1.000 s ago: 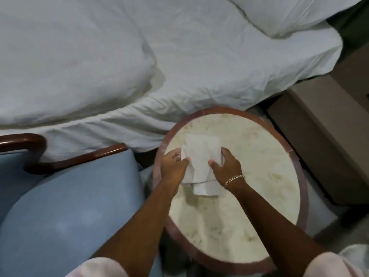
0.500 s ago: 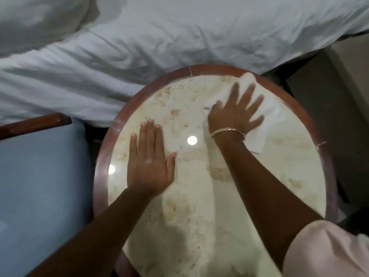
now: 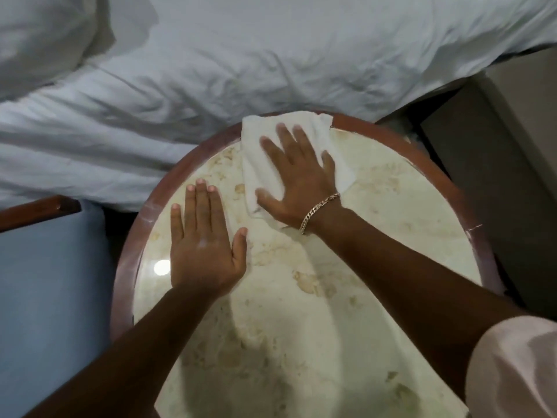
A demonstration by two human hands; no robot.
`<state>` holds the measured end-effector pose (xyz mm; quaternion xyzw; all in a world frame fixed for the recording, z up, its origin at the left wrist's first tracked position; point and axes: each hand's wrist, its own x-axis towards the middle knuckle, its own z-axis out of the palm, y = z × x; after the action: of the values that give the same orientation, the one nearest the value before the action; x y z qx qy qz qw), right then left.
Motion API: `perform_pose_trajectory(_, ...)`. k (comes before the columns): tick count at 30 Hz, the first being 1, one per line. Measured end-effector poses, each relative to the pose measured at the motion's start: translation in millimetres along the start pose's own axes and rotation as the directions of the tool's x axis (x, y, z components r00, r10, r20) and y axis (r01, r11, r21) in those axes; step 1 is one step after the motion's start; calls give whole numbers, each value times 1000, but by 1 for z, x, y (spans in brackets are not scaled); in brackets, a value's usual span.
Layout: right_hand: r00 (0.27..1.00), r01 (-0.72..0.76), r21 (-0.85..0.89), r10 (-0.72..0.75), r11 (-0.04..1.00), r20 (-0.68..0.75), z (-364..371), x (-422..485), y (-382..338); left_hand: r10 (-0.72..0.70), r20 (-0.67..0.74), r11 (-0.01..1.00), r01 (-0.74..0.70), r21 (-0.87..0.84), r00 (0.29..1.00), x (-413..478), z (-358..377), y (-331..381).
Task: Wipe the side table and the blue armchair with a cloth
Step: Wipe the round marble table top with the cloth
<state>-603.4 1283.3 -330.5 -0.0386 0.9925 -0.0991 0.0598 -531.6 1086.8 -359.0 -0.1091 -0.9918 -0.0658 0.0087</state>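
The round side table (image 3: 141,242) has a cream marble top and a reddish wooden rim. It fills the middle of the head view. A white cloth (image 3: 256,140) lies at the table's far edge and overlaps the rim. My right hand (image 3: 297,179), with a chain bracelet on the wrist, presses flat on the cloth with fingers spread. Left of it, my left hand (image 3: 205,245) lies flat on the bare marble and holds nothing. The blue armchair (image 3: 51,297) with its wooden arm (image 3: 36,209) stands directly left of the table.
A bed with rumpled white sheets (image 3: 271,55) runs right along the table's far side, with a pillow (image 3: 45,34) at the far left. A beige cabinet (image 3: 497,176) stands close on the right. A narrow dark gap separates table and armchair.
My right hand has slid the cloth leftward along the far rim, from the far right to the far middle. My left hand stays flat on the marble.
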Motion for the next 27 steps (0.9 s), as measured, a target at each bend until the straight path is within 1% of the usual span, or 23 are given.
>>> perform_pose_trajectory(1, 995, -94, 30, 94, 995, -16, -2, 0, 10, 4, -6, 1000, -4, 3, 1000, 0, 1, 0)
perform_pose_trajectory(2, 966, -251, 80, 255, 965, -43, -6, 0, 22, 6, -10, 1000, -6, 7, 1000, 0, 1, 0)
perform_pose_trajectory(4, 831, -530, 202, 552, 824, -68, -13, 7, 37, 4, -15, 1000, -4, 10, 1000, 0, 2, 0)
perform_pose_trajectory(5, 766, -604, 264, 639, 752, -68, -15, 13, 38, 6, -18, 1000, -5, 18, 1000, 0, 3, 0)
perform_pose_trajectory(6, 736, -629, 303, 674, 716, -63, -17, 18, 33, 12, -20, 999, -11, 30, 1000, 0, 3, 0)
perform_pose_trajectory(7, 753, -609, 307, 655, 731, -64, -17, 22, 24, 18, -23, 999, -17, 39, 1000, 0, 4, 0)
perform_pose_trajectory(8, 817, -536, 273, 573, 799, -70, -14, 22, 14, 22, -29, 999, -21, 43, 999, 0, 4, -1)
perform_pose_trajectory(10, 958, -265, 145, 277, 953, -72, -2, 12, -4, 25, -52, 999, -23, 38, 998, 0, 5, -1)
perform_pose_trajectory(12, 992, -91, 76, 97, 993, -79, 2, 2, 3, 24, -68, 999, -21, 38, 997, -1, 7, -2)
perform_pose_trajectory(13, 987, -106, 83, 115, 991, -109, 1, 1, 15, 24, -73, 999, -21, 42, 997, 0, 7, -2)
perform_pose_trajectory(14, 967, -194, 114, 210, 974, -143, -1, -1, 30, 27, -77, 999, -24, 48, 997, 0, 7, -2)
perform_pose_trajectory(15, 919, -327, 171, 355, 929, -174, -4, -5, 45, 30, -80, 998, -26, 50, 996, 0, 8, -2)
perform_pose_trajectory(17, 713, -595, 321, 668, 737, -212, -10, -14, 71, 28, -80, 999, -25, 40, 996, 0, 7, -1)
perform_pose_trajectory(18, 609, -685, 356, 767, 636, -200, -13, -17, 75, 27, -80, 999, -24, 40, 996, 1, 7, -1)
perform_pose_trajectory(19, 566, -735, 334, 805, 590, -176, -14, -20, 74, 29, -78, 999, -26, 45, 997, 1, 8, -2)
perform_pose_trajectory(20, 613, -729, 263, 774, 632, -161, -14, -22, 68, 33, -75, 998, -29, 49, 997, 1, 8, -2)
perform_pose_trajectory(21, 735, -641, 166, 662, 749, -149, -12, -26, 59, 33, -73, 998, -30, 48, 997, 0, 8, -2)
perform_pose_trajectory(22, 869, -471, 81, 478, 878, -127, -7, -30, 48, 31, -73, 999, -28, 43, 997, 0, 8, -2)
perform_pose_trajectory(23, 959, -264, 26, 265, 964, -97, -2, -36, 36, 29, -74, 999, -26, 37, 997, 0, 8, -2)
perform_pose_trajectory(24, 994, -85, 0, 85, 996, -65, 3, -43, 28, 26, -72, 999, -23, 32, 997, 0, 8, -1)
perform_pose_trajectory(25, 999, 16, -1, -16, 1000, -52, 6, -48, 26, 23, -67, 999, -21, 31, 997, 0, 7, -1)
perform_pose_trajectory(26, 998, 18, 16, -16, 1000, -65, 8, -51, 29, 23, -63, 999, -21, 32, 998, 0, 7, -1)
perform_pose_trajectory(27, 992, -77, 33, 80, 996, -100, 8, -54, 35, 24, -62, 999, -22, 35, 998, 0, 6, -1)
